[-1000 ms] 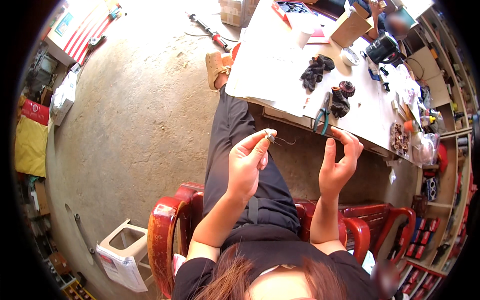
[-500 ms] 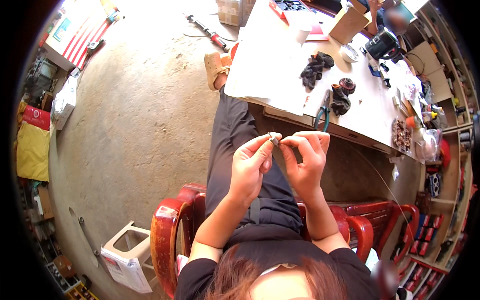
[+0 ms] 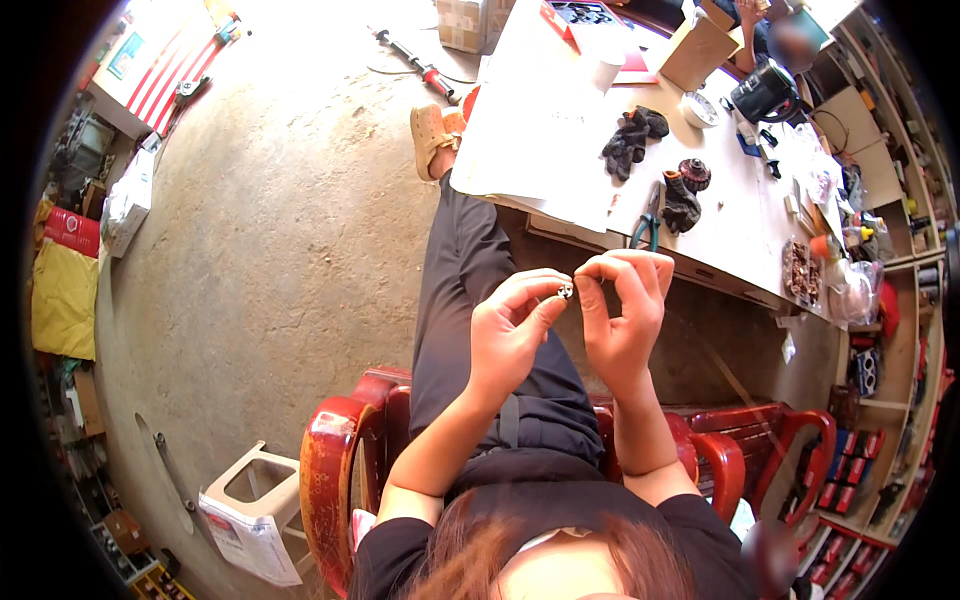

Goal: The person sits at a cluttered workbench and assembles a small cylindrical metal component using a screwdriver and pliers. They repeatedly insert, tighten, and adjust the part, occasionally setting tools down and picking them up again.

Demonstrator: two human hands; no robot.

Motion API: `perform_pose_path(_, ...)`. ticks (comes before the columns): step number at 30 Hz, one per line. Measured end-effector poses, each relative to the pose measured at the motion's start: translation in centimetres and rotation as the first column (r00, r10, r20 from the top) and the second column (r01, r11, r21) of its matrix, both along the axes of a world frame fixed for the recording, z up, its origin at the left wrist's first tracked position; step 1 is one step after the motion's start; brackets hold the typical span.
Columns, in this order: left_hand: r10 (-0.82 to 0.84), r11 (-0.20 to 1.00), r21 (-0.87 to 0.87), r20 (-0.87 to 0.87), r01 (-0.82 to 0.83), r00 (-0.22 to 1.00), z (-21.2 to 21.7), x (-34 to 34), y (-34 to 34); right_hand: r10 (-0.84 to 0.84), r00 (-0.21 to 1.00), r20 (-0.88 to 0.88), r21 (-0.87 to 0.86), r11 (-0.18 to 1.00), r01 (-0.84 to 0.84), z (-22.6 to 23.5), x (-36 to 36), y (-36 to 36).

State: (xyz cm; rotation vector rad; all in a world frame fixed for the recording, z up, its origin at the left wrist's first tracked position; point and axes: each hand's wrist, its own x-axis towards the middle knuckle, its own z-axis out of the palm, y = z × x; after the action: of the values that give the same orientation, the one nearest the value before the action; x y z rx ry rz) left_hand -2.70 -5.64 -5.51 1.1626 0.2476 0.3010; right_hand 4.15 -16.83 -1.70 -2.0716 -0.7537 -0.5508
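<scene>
Above my lap, my left hand (image 3: 515,325) pinches a small shiny metal part (image 3: 565,291) between thumb and fingertips. Close beside it, my right hand (image 3: 622,310) has thumb and forefinger pressed together; whatever they grip is too small to make out. The right fingertips are almost at the metal part, and I cannot tell whether they touch it. A thin, blurred line like a wire (image 3: 745,385) runs below and right of my right hand; where it starts is hidden. Beyond the hands, teal-handled pliers (image 3: 647,225) lie at the table's near edge.
The white table (image 3: 530,130) holds dark gloves (image 3: 628,140), a wound rotor-like part (image 3: 694,174), a tray of copper-coloured pieces (image 3: 802,270) and a black kettle (image 3: 768,92). Another person (image 3: 750,40) sits across it. Red wooden chair arms (image 3: 335,470) flank me; a beige stool (image 3: 255,480) stands left.
Both hands have shifted slightly to the right. The small metal part has turned, showing a rounder, shinier face. The thin line at the right has moved and blurred.
</scene>
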Motion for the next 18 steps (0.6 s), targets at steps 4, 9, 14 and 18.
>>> perform_pose_path(4, -0.016, 0.993, -0.12, -0.026, 0.013, 1.0, 0.5, 0.0, -0.1, -0.059, 0.998, 0.005, -0.026, 0.998, 0.059, -0.8, 0.5, -0.6)
perform_pose_path(9, 0.011, 0.921, -0.386, -0.093, -0.046, 0.996, 0.0, 0.3, 0.6, -0.011, 1.0, -0.012, -0.103, 0.995, 0.01, -1.4, -0.8, -1.5)
perform_pose_path(14, 0.07, 0.94, -0.327, -0.097, -0.099, 0.993, -0.3, 0.4, 0.2, 0.094, 0.993, -0.073, -0.106, 0.989, -0.101, -0.6, -2.7, -0.7)
perform_pose_path(18, 0.132, 0.969, -0.198, -0.076, -0.145, 0.988, 0.4, 0.5, -0.4, 0.11, 0.993, -0.052, -0.066, 0.991, -0.113, 0.5, -1.9, -0.1)
